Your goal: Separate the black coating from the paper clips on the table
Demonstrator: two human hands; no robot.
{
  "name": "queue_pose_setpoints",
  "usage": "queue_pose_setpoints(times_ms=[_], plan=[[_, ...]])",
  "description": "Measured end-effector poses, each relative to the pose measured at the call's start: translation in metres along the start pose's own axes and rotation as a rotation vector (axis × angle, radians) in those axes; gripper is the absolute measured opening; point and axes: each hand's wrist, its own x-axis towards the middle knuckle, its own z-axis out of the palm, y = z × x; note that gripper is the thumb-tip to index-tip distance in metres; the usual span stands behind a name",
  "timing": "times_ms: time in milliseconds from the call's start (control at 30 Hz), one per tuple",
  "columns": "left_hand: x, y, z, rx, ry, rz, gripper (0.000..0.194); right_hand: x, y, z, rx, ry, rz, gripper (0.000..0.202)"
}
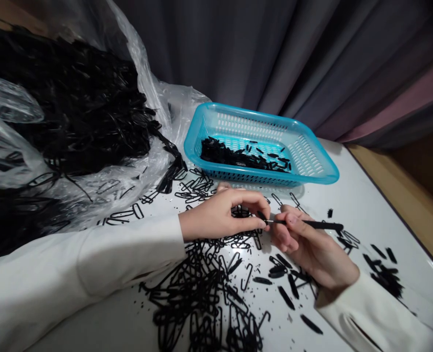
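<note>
My left hand (227,212) is above the table's middle, thumb and forefinger pinching a small black piece (262,216). To its right, my right hand (307,239) grips a thin black-handled tool (322,225) between thumb and fingers. The tool's slim metal tip points left and meets the small piece at my left fingertips. Beneath and in front of my hands lie many black wire-like loops (201,288) in a tangled heap. Several short black oval pieces (285,297) are scattered below my right hand.
A blue plastic basket (315,171) holding small black pieces stands behind my hands. At the left, a clear plastic bag (128,44) bulges with black strips (80,98). More black pieces (387,281) form a pile at the right of the white table (352,190). Grey curtains hang behind.
</note>
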Motion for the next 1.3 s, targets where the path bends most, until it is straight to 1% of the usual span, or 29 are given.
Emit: queue_pose_setpoints(times_ms=[100, 200, 300, 533, 733, 933, 1133, 1300], plan=[[-0.0003, 0.0006, 0.0006, -0.009, 0.030, 0.002, 0.004, -0.0010, 0.0008, 0.0027, -0.037, 0.033, -0.032, 0.017], [0.0000, 0.0005, 0.0007, -0.040, 0.057, -0.012, 0.003, -0.0023, 0.0006, 0.0040, -0.098, 0.099, -0.079, 0.017], [0.0005, -0.0009, 0.0006, -0.018, 0.072, -0.037, 0.004, -0.0027, -0.0001, 0.0029, -0.134, 0.142, -0.125, 0.016], [-0.0003, -0.0064, 0.0013, 0.035, 0.108, -0.006, 0.009, -0.0034, 0.0013, 0.0059, -0.180, 0.131, -0.139, 0.012], [-0.0010, -0.0046, 0.0015, 0.087, 0.131, -0.020, 0.009, -0.0028, 0.0010, 0.0084, -0.216, 0.122, -0.159, 0.009], [-0.0007, -0.0044, 0.0020, 0.073, 0.152, -0.016, 0.009, -0.0043, 0.0005, 0.0103, -0.263, 0.141, -0.179, 0.009], [-0.0011, -0.0010, 0.0018, 0.078, 0.152, -0.058, 0.008, -0.0039, 0.0025, 0.0081, -0.299, 0.156, -0.187, 0.010], [-0.0013, -0.0023, 0.0020, 0.113, 0.171, -0.077, 0.009, -0.0033, 0.0031, 0.0081, -0.311, 0.153, -0.183, 0.010]])
